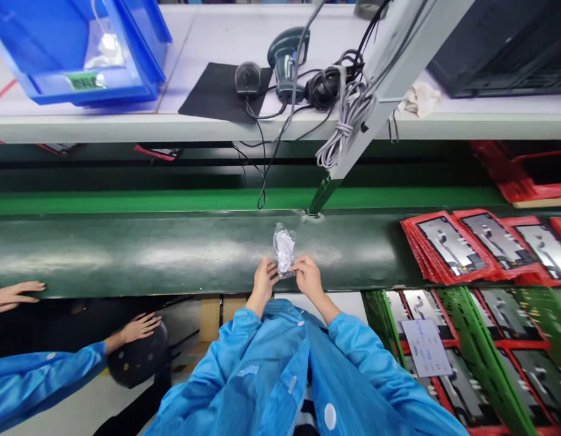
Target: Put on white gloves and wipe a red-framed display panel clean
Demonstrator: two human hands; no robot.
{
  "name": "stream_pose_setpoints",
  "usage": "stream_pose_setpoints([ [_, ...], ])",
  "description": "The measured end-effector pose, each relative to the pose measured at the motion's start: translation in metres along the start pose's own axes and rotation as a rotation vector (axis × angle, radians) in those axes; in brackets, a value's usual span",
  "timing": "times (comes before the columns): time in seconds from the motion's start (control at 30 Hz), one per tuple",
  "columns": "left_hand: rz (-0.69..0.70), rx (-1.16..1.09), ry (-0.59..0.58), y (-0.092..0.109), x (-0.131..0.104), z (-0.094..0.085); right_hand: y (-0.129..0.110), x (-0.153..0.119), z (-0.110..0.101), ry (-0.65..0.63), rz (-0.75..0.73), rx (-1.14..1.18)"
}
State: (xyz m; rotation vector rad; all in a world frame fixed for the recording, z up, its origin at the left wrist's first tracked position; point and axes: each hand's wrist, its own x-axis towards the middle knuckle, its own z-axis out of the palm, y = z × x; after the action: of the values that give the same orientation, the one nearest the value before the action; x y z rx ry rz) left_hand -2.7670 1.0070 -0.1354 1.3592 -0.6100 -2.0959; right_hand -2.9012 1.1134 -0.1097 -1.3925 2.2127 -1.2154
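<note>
Left hand (263, 280): pinching the lower left edge of the small clear plastic bag (284, 249), fingers curled on it, over the near edge of the conveyor.
Right hand (308, 275): gripping the bag's lower right edge w/ thumb & fingertips, just beside the left hand.
Bag: standing upright betw. both hands, crinkled, w/ something white inside; contents too small to tell.
Conveyor belt (126, 254): dark green, running left–right across mid scene; bag is sitting at its centre, near side.
Sleeves: blue work coat (280, 375) covering both arms, filling near centre.
Co-worker: two hands at near left, one (12, 295) resting on the belt edge, other (137, 327) lying on a dark round object (135, 363); blue sleeve too.
Red trays (480, 245): fanned stack w/ grey flat parts, lying on the belt at right, well apart from the bag.
Green & red trays (489, 345): more of them stacked near right, a white paper slip (426, 347) lying on top.
Far shelf (126, 124): carrying a blue bin (80, 48) at left, a black mat (217, 91) w/ mouse (248, 79), a barcode scanner (287, 60) & tangled cables (344, 115) mid.
Slanted post (380, 85): grey, coming down to the belt's far edge just beyond the bag.
</note>
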Motion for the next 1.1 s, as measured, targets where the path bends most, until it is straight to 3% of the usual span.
stream_pose_setpoints([
  [0.17,-0.252,-0.005,-0.172,0.005,0.009,0.020,-0.003,-0.001,-0.004,-0.118,-0.032,-0.114],
  [0.27,-0.283,-0.015,-0.228,0.002,0.011,0.033,-0.009,-0.003,-0.010,-0.187,-0.047,-0.256],
  [0.43,-0.155,-0.054,-0.174,-0.008,0.007,0.044,-0.019,-0.003,-0.019,-0.095,-0.036,-0.412],
  [0.63,-0.072,-0.052,-0.144,-0.017,-0.006,0.042,-0.018,-0.003,-0.017,-0.010,-0.027,-0.445],
  [0.83,0.062,-0.037,-0.113,-0.030,-0.023,0.044,-0.002,-0.005,-0.014,0.050,-0.170,-0.370],
  [1.0,0.153,-0.001,-0.040,-0.032,-0.019,0.029,-0.006,0.002,-0.001,-0.072,-0.275,-0.380],
  [1.1,0.178,0.044,-0.008,-0.034,-0.018,0.014,-0.012,0.002,0.008,-0.174,-0.216,-0.417],
])
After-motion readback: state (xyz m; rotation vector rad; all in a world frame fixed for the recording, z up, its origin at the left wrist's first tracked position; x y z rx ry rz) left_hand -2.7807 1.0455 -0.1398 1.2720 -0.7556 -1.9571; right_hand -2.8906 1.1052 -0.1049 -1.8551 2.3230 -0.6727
